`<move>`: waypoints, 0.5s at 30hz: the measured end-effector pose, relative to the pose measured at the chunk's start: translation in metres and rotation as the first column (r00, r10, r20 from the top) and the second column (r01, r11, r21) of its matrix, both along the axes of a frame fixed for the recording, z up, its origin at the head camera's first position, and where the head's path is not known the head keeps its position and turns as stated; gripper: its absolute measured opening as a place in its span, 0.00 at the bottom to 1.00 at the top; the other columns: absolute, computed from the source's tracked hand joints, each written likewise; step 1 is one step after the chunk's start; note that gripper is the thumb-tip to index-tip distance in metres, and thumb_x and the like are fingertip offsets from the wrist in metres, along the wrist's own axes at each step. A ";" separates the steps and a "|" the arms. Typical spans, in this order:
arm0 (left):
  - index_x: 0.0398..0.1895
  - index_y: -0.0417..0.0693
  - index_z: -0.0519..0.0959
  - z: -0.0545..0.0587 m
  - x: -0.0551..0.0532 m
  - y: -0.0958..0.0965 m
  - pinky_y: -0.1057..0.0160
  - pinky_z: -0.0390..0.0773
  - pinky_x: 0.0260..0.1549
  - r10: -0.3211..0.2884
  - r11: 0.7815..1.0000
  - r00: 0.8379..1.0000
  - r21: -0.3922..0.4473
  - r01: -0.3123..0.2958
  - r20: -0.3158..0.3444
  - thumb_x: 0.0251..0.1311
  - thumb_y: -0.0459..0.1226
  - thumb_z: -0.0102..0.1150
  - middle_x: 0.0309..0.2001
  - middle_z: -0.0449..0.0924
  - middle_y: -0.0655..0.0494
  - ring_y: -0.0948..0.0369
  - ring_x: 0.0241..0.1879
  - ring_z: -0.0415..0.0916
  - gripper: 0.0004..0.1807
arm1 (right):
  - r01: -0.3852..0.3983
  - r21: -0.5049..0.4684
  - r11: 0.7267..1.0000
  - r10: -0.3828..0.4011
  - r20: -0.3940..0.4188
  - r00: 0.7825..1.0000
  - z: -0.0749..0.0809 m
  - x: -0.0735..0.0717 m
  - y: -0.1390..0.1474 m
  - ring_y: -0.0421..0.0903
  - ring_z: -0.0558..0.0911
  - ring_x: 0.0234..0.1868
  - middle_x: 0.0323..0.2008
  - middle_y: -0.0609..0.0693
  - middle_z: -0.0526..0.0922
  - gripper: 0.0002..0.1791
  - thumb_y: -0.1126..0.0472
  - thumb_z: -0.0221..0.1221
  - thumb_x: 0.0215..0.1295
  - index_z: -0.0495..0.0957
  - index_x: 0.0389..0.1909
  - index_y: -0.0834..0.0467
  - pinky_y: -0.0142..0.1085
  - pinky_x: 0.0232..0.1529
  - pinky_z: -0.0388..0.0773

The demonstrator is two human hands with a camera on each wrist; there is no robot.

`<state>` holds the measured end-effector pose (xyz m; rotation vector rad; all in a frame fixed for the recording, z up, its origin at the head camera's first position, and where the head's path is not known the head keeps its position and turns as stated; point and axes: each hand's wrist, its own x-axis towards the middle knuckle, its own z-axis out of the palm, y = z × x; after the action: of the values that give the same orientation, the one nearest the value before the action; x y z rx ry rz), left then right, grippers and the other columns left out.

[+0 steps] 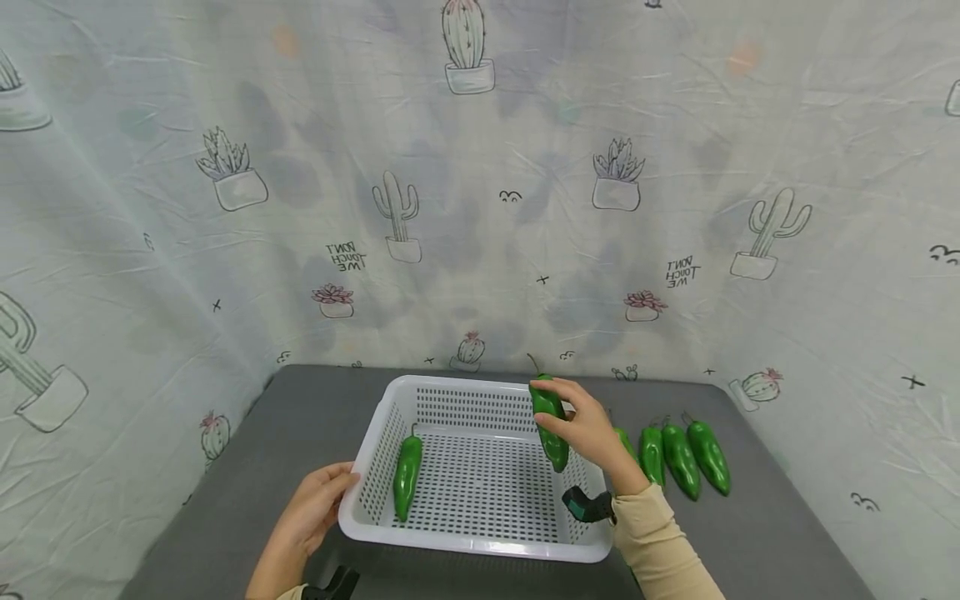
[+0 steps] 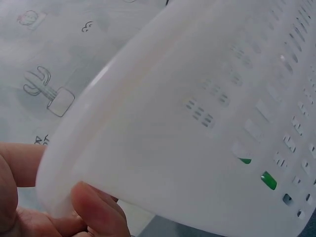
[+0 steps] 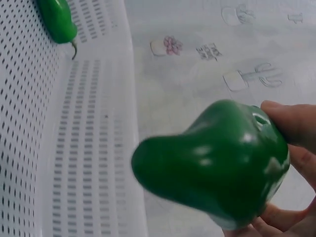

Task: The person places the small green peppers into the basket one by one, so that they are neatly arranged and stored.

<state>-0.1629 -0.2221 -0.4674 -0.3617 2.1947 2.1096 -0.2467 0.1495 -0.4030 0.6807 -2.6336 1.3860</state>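
One green pepper point(image 1: 549, 406) was grasped between the thumb and fingers of the right hand point(image 1: 591, 427), stem end up, over the two o'clock part of a white perforated basket point(image 1: 480, 546) in the head view. A second pepper point(image 1: 407, 477) lay inside toward nine o'clock. The left hand point(image 1: 315, 508) pinched the basket's edge between eight and nine o'clock. Outside, at three o'clock, at least four loose peppers point(image 1: 681, 462) rested on the grey table point(image 1: 247, 492).
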 end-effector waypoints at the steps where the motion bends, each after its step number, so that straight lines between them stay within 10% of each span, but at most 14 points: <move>1: 0.59 0.22 0.64 0.000 0.000 0.000 0.55 0.80 0.35 -0.003 1.000 1.000 -0.002 0.003 -0.002 0.66 0.33 0.47 0.46 0.79 0.40 0.52 0.43 0.80 0.23 | -0.004 0.000 1.000 0.004 0.006 1.000 0.000 -0.001 -0.003 0.62 0.64 0.67 0.68 0.59 0.62 0.28 0.51 0.61 0.62 0.70 0.64 0.48 0.57 0.54 0.71; 15: 0.59 0.20 0.62 0.001 0.001 0.000 0.55 0.80 0.36 -0.016 1.000 1.000 -0.002 0.016 -0.006 0.67 0.34 0.48 0.47 0.79 0.39 0.52 0.43 0.79 0.25 | 0.001 -0.035 0.999 0.003 0.090 0.996 -0.009 -0.006 -0.052 0.54 0.76 0.55 0.64 0.54 0.69 0.25 0.58 0.62 0.62 0.73 0.60 0.46 0.46 0.47 0.77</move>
<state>-0.1621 -0.2223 -0.4664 -0.3376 2.1961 2.1034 -0.2526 0.0970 -0.4121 0.6300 -2.6696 1.4937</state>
